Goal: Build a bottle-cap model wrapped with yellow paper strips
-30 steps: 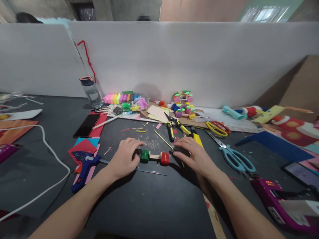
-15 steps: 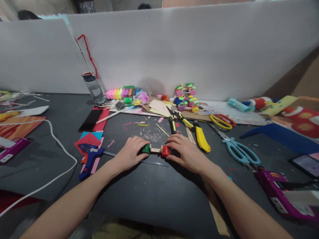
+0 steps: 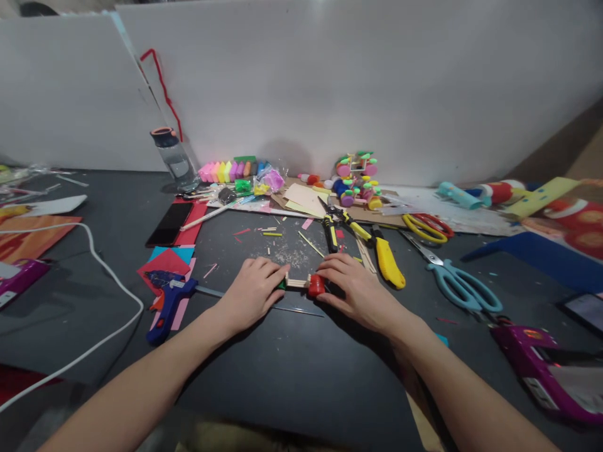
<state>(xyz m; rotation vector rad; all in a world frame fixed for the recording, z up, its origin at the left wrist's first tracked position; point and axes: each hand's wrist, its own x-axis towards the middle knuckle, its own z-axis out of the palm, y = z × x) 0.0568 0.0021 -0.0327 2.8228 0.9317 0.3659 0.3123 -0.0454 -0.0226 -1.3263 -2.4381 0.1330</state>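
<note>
It looks like a craft workshop: a yellow cutter [image 3: 390,260] and pliers [image 3: 330,235] lie near the blue scissors [image 3: 443,267], a glue gun [image 3: 170,307] well left of them.

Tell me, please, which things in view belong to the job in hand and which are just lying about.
Job in hand, with both hands on it:
- green piece
- red piece
- sticks between them

Probably just lying about now:
- glue gun
- black phone
- bottle
- yellow cutter
- blue scissors

Left hand [image 3: 254,289] gripping green end [image 3: 282,285], right hand [image 3: 358,287] pinching red end [image 3: 316,286] of 1 stick piece [image 3: 297,284], glue gun [image 3: 174,302] at left, teal scissors [image 3: 445,279] at right
</note>
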